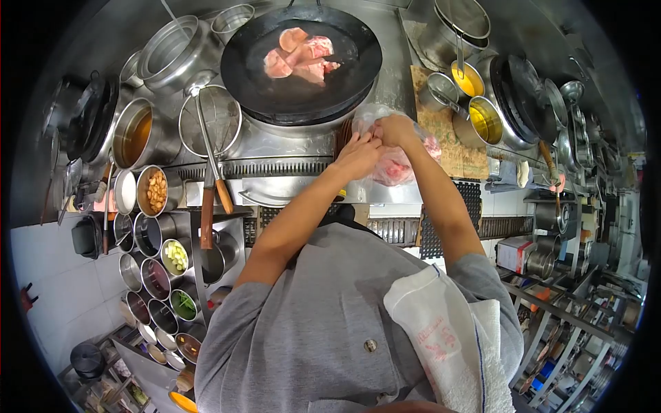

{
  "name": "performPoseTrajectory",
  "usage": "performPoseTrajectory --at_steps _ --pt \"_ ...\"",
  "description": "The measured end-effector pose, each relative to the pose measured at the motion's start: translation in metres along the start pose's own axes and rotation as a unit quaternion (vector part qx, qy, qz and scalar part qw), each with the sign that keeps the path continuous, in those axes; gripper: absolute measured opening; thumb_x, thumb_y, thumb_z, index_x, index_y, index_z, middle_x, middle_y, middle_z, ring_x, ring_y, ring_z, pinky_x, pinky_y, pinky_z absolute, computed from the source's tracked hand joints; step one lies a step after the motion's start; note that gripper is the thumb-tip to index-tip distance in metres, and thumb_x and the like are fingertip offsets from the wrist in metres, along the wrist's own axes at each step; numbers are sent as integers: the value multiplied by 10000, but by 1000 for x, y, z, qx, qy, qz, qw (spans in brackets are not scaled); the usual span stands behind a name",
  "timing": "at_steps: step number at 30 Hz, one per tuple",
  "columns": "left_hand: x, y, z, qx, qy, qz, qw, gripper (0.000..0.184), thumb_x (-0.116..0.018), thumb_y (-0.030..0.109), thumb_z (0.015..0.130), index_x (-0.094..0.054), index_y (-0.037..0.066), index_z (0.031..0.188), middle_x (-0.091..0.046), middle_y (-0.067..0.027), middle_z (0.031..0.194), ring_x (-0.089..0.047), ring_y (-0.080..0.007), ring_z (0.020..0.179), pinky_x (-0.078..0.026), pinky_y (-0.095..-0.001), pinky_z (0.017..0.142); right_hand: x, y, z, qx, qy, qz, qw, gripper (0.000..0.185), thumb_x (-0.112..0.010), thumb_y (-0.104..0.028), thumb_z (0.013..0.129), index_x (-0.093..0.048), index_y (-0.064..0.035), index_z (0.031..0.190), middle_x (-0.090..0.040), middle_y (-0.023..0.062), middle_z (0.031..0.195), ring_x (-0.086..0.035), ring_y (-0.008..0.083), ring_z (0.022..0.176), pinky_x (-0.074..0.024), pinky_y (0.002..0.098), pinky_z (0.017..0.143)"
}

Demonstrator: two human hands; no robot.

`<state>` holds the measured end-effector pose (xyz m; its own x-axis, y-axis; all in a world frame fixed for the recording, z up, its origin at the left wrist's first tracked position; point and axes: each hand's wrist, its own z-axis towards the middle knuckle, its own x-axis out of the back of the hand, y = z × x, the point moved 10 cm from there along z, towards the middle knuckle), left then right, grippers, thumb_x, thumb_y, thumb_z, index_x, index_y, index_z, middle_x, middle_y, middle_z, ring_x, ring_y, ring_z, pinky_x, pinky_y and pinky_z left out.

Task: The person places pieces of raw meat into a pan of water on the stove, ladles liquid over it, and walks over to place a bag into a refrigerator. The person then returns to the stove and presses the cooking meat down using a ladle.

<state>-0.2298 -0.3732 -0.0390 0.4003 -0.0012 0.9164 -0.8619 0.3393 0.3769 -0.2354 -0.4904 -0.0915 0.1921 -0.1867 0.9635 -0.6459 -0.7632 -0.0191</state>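
Observation:
A clear plastic bag (394, 172) with raw pink meat inside rests on the steel counter edge, right of the wok's front. My right hand (396, 130) is closed on the upper part of the bag, its fingers curled inward. Beside it, my left hand (358, 155) reaches the same gathered plastic, with its fingertips pinched close to the right hand. Both sets of fingertips are partly hidden. Several large pieces of raw meat (301, 56) lie in the black wok (241, 76) just beyond my hands.
A wire strainer (227, 113) and wooden-handled tools stand left of the wok, near a pot of brown liquid (138, 131). Several ingredient containers (155, 278) line the lower left. On the right, a pot of yellow liquid (486, 122) sits past a stained board (451, 153).

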Motion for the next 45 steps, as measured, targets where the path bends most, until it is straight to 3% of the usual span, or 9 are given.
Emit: performPoseTrajectory --at_steps 8,12,14,21,25,30,32,33,45 --pt "-1 -6 -9 8 32 -20 999 236 -549 59 754 -604 56 983 -569 -68 1090 -479 -255 1074 -363 -418 829 92 39 -60 -107 98 203 968 445 -774 -354 619 -576 -102 928 -650 166 876 -622 335 856 -497 390 713" --pt "-3 1 -8 7 -2 -25 1000 278 -556 67 751 -594 47 1025 -554 -73 1125 -466 -262 1108 -375 -450 866 172 -6 -45 151 191 523 817 371 -737 -179 653 -506 -110 935 -629 147 826 -620 356 775 -477 409 646" --pt "-10 4 -6 2 -25 -13 1000 285 -556 68 751 -591 46 1033 -548 -74 1138 -463 -267 1114 -377 -465 881 197 -46 -29 83 177 212 958 419 -708 -174 655 -536 -132 1034 -639 149 926 -611 357 877 -489 417 734" --pt "10 0 -12 -4 55 -37 998 227 -506 35 743 -569 32 961 -551 -98 985 -508 -304 967 -411 -398 893 163 -88 30 251 213 200 923 248 -621 -93 689 -620 -133 935 -643 117 969 -605 342 907 -478 436 735" --pt "16 -7 -16 27 69 -50 996 221 -509 15 740 -568 28 953 -551 -105 996 -511 -297 978 -417 -398 881 117 -12 -12 5 139 134 981 110 -586 -101 708 -640 -69 799 -652 153 828 -621 345 821 -484 462 672" --pt "35 -6 -2 19 118 -40 992 243 -522 16 746 -556 38 986 -548 -105 1046 -511 -291 1020 -414 -390 881 -17 -12 -30 150 5 186 971 176 -582 -155 759 -673 -77 887 -645 192 924 -617 338 879 -484 424 764" --pt "42 -1 4 17 112 -25 993 250 -522 18 747 -554 42 994 -545 -105 1065 -508 -290 1028 -409 -390 883 -24 1 -24 85 159 35 983 208 -585 -169 775 -681 -91 942 -625 180 1063 -593 329 985 -464 406 848" --pt "41 1 6 15 104 -16 994 257 -522 19 749 -551 46 1003 -542 -105 1084 -506 -290 1036 -404 -391 885 -39 10 -17 -14 46 32 998 221 -595 -176 776 -682 -99 963 -578 165 1185 -544 328 1099 -438 396 913" --pt "40 -1 18 30 102 32 994 344 -547 38 738 -570 51 1082 -546 -100 1124 -505 -289 1055 -398 -400 898 43 32 -31 -38 71 196 977 216 -646 -204 693 -654 -97 881 -659 179 871 -642 337 830 -502 413 702"
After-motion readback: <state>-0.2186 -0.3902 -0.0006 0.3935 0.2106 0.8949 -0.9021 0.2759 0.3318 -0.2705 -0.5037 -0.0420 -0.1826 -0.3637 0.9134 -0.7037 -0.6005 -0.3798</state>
